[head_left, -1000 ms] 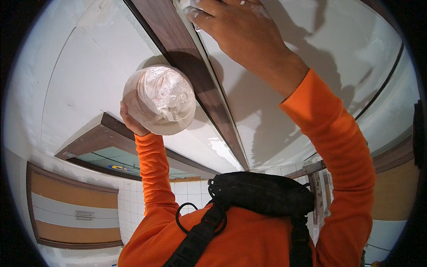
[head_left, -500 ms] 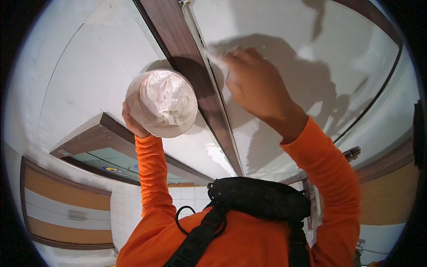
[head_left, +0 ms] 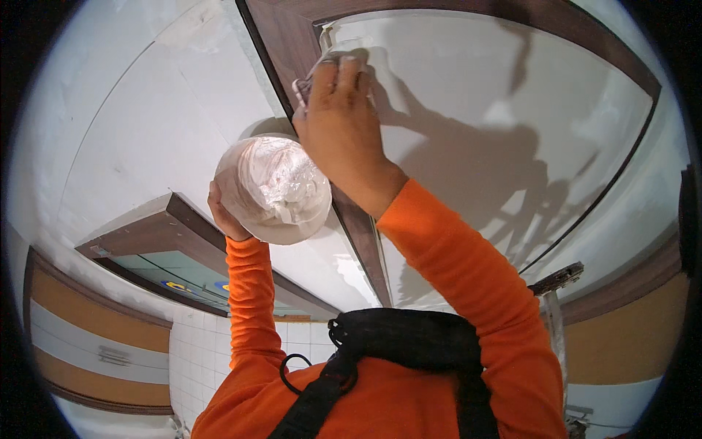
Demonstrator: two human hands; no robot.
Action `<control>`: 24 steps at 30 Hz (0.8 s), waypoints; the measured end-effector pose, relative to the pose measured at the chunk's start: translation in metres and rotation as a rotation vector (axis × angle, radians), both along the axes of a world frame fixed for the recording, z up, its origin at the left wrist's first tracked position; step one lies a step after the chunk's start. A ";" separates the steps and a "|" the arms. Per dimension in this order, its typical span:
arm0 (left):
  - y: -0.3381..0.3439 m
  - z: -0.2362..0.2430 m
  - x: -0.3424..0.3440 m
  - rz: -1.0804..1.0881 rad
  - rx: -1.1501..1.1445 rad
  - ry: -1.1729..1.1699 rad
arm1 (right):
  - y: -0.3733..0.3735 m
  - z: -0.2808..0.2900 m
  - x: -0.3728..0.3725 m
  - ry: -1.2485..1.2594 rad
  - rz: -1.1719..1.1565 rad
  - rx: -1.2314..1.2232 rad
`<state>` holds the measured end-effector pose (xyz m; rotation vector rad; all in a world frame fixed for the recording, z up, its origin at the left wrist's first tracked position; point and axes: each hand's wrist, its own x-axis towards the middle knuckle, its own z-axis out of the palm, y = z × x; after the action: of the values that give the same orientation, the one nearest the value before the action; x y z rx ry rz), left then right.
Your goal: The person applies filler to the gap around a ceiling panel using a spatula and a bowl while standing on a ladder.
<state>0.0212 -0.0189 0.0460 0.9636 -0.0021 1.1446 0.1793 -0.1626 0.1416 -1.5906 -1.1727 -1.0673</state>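
Observation:
My left hand is wrapped round the side of a whitish round tub, its mouth turned toward me. Glossy pale paste fills much of the tub. Above and right of it, my right hand is closed on a small flat scraper with pale smears, mostly hidden by the fingers. The scraper is by the dark brown wooden trim, where the trim meets a white panel. Fresh whitish filler shows at that panel's upper left corner.
A brown-framed opening with a greenish pane lies below left. An orange and white door-like panel stands at the far left. White tiles show below. A black strapped pouch rests on my chest.
My right hand has moved left and up along the trim, from the white panel toward the upper corner. The tub sits slightly lower and further right in view, still in my left hand.

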 end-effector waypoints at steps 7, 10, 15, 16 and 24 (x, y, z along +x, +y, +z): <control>0.006 -0.006 0.000 -0.015 0.026 -0.027 | -0.041 -0.008 0.008 0.160 0.351 -0.119; 0.003 -0.003 -0.002 -0.021 0.038 -0.038 | -0.087 -0.004 0.026 0.127 0.350 -0.232; 0.007 -0.005 0.000 -0.049 0.056 -0.033 | -0.105 0.018 0.055 -0.454 -0.139 -0.247; 0.006 -0.004 0.001 -0.048 0.064 -0.038 | -0.099 0.018 0.057 -0.520 -0.193 -0.232; 0.004 -0.001 -0.002 -0.104 0.032 -0.043 | -0.078 0.023 0.054 -0.592 -0.278 -0.152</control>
<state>0.0190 -0.0150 0.0450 0.9566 -0.1040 1.0720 0.2338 -0.2404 0.1646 -1.6360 -1.4669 -1.7481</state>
